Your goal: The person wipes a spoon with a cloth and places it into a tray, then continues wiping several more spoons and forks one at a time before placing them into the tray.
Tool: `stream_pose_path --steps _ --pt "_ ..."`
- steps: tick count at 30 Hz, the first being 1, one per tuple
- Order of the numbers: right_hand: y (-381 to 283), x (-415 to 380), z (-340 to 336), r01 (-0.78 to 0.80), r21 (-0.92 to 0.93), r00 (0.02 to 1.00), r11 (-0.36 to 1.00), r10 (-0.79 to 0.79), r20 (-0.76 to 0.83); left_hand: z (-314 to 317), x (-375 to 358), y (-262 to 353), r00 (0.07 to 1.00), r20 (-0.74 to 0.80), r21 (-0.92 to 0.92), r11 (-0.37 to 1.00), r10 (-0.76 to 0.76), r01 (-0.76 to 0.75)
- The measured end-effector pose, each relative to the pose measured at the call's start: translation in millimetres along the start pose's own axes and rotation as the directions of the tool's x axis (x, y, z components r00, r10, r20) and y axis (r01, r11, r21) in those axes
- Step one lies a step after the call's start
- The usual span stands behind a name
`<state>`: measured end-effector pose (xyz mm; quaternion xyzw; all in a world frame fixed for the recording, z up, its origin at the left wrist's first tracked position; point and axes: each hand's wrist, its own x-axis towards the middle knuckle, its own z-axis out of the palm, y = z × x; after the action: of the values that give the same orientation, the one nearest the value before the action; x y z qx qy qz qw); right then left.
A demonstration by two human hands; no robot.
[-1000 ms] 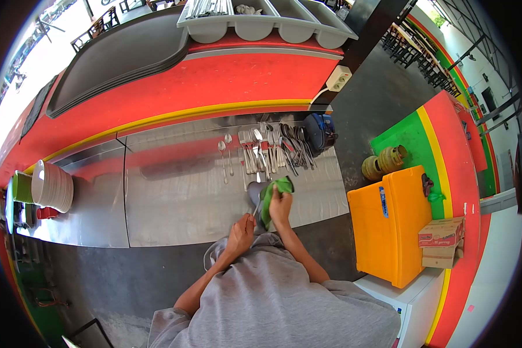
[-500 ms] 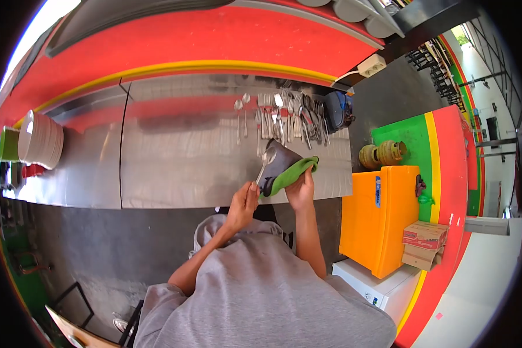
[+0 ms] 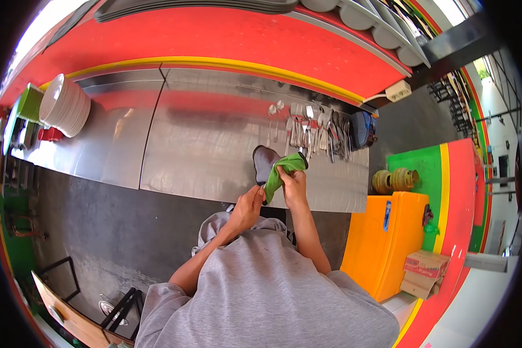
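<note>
My left hand [image 3: 246, 209] is closed in a pinch on the handle end of a spoon, close to the table's front edge. The rest of that spoon is hidden by a green and grey cloth [image 3: 275, 178]. Wrapped in the cloth, my right hand [image 3: 294, 184] grips it with the thumb on top of the green side. The cloth's grey flap hangs over the steel table [image 3: 197, 156]. Beyond the hands lie two spoons [image 3: 272, 110] side by side, then rows of forks [image 3: 296, 130] and a darker bunch of cutlery [image 3: 337, 133].
A blue container [image 3: 362, 129] stands at the table's right end. White plates [image 3: 66, 107] are stacked at the left, near a red item [image 3: 50, 134] and green containers [image 3: 30, 104]. An orange cooler box [image 3: 377, 240] stands right of the table. A socket strip [image 3: 398, 91] hangs above.
The spoon's bowl, bare before, is now covered by the cloth. My right hand has folded its fingers and thumb over the cloth. The whole view has tilted and shifted.
</note>
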<state>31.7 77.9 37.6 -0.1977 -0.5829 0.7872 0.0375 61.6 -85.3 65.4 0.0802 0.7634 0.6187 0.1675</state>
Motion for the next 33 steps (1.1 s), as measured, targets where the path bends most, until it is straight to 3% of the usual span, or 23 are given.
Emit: stream_pose_path --steps 2,5,9,13,15,18,20,22,25,27,29,32,33 --pt "16 2 8 0.048 -0.213 0.994 0.976 -0.067 -0.082 -6 -2 -5 0.999 -0.038 0.004 1.000 0.012 -0.012" --pt "17 0 31 -0.011 -0.262 0.989 0.965 -0.029 -0.148 -16 -6 -7 0.998 -0.062 0.000 1.000 -0.001 0.001" --pt "24 12 46 0.010 -0.030 0.999 0.999 -0.011 -0.035 -27 -4 -4 0.988 -0.154 -0.004 1.000 0.022 -0.023" --pt "10 23 53 -0.286 0.416 0.953 0.863 0.211 0.217 -33 3 -23 0.986 -0.141 -0.268 0.962 -0.089 0.049" --pt "7 31 50 -0.360 0.398 0.903 0.844 0.208 0.375 -38 4 -25 0.989 -0.137 -0.380 0.925 -0.064 0.007" --pt "4 33 53 -0.427 0.358 0.834 0.831 0.208 0.511 -50 -3 -15 0.971 0.080 -0.536 0.811 -0.227 0.234" --pt "7 36 54 -0.447 0.340 0.794 0.827 0.191 0.577 -49 0 -23 0.976 0.145 -0.614 0.758 -0.165 0.219" --pt "9 40 59 -0.438 0.340 0.820 0.833 0.215 0.531 -54 1 -18 0.968 0.203 -0.644 0.724 -0.150 0.247" --pt "3 44 76 -0.377 0.325 0.869 0.867 0.209 0.449 -49 8 -20 0.973 0.163 -0.670 0.706 -0.164 0.231" --pt "2 51 78 -0.287 0.296 0.891 0.911 0.141 0.432 -38 18 -38 0.997 -0.024 -0.562 0.826 -0.067 0.041" --pt "-6 57 82 -0.214 0.294 0.945 0.932 0.121 0.304 -28 25 -48 0.965 -0.239 -0.332 0.924 0.109 -0.187" --pt "-14 71 77 -0.146 0.245 0.972 0.958 0.093 0.217 -40 11 -27 0.994 -0.091 -0.074 0.995 0.062 -0.069" --pt "-18 70 81 -0.144 0.225 0.975 0.964 0.099 0.201 -40 10 -28 0.995 -0.087 -0.092 0.994 0.045 -0.053"
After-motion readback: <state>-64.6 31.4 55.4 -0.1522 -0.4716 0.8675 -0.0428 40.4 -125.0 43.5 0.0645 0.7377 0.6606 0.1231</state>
